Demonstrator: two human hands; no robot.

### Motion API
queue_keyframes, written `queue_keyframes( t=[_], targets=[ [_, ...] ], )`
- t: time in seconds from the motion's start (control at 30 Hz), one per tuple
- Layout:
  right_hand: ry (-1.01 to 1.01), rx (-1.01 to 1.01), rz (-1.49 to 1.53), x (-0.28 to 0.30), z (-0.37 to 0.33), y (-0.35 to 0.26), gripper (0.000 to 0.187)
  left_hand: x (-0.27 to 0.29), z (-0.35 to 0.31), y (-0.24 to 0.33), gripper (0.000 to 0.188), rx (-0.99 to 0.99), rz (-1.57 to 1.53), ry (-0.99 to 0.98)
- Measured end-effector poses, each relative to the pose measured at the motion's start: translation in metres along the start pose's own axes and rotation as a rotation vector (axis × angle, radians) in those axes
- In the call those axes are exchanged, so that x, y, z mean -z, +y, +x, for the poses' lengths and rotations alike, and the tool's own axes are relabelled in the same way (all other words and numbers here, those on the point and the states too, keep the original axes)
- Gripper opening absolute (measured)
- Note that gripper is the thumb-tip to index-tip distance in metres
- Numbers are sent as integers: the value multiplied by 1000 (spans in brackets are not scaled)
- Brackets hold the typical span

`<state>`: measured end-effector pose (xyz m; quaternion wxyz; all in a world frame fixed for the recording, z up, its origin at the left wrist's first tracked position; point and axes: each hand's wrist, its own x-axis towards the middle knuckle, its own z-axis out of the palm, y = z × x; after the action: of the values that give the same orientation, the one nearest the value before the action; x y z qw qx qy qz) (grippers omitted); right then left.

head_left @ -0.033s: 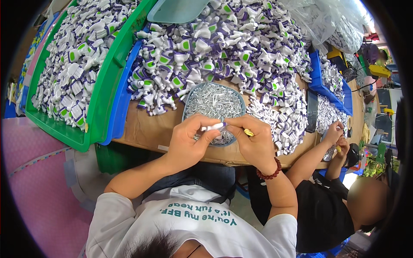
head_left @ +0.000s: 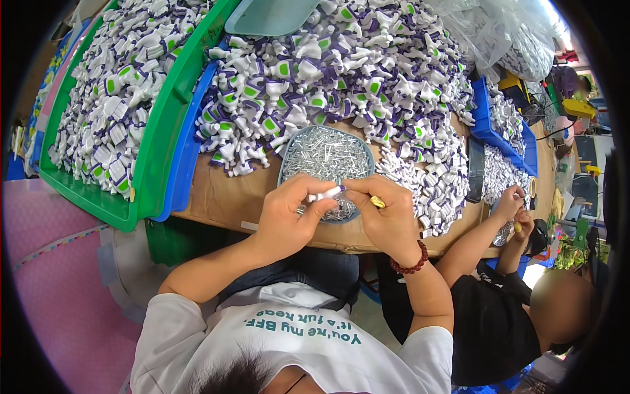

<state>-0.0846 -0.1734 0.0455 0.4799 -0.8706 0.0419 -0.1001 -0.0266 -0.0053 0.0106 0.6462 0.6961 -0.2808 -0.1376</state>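
My left hand (head_left: pixel 289 211) is closed, its thumb and fingers pinching a small white plastic toy part (head_left: pixel 324 195) with a purple end. At that purple end are the fingertips of my right hand (head_left: pixel 388 220), also closed. A small yellow piece (head_left: pixel 377 202) sticks out between the right hand's fingers; the rest of it is hidden, so I cannot tell its kind. Both hands are over the near side of a grey-blue bowl (head_left: pixel 282 172), which holds many short silvery metal pins (head_left: pixel 325 157).
Behind the bowl is a large heap of white-purple-green toy bodies (head_left: pixel 315 85), with smaller white parts (head_left: pixel 426 190) to its right. A green crate (head_left: pixel 147 144) and blue crate (head_left: pixel 187 154) stand left. At the right, a co-worker's hands (head_left: pixel 515 213) work by another bowl.
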Motion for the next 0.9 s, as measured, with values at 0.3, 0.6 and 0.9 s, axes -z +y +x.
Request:
queue_keyframes(
  t=[0.3, 0.6, 0.9],
  targets=[
    [-158, 64, -34, 17, 12, -17, 36, 8, 16, 7, 16, 116, 232, -334],
    [-451, -182, 126, 19, -4, -20, 56, 24, 16, -5, 29, 531, -718, -366],
    [-430, -82, 191, -4, -11, -12, 63, 22, 11, 8, 40, 507, -450, -416]
  ],
)
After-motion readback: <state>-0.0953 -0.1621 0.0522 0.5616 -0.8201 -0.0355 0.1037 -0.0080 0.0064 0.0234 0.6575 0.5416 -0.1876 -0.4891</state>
